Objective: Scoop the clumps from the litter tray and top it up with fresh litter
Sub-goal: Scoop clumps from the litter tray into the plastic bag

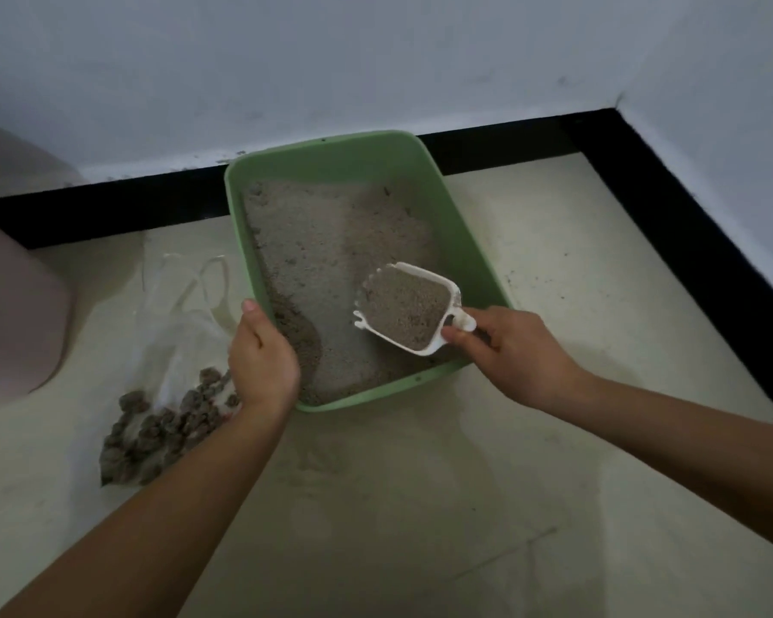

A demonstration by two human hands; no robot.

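Holding a heaped scoop (406,310) over the tray's (331,160) near-right corner, the R hand (516,350) pinches its stub handle. The L hand (262,356) grips the near-left rim.

Risk: the load looks mostly loose litter, so any tilt en route to the bag (177,323), on the floor by the tray's left edge, would prob. spill grains. The bag mouth lies slack, so new clumps could miss those (161,432) already inside.

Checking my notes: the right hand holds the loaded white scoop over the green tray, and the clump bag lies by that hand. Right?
No. The head view shows the clump bag by the left hand; the rest stands.
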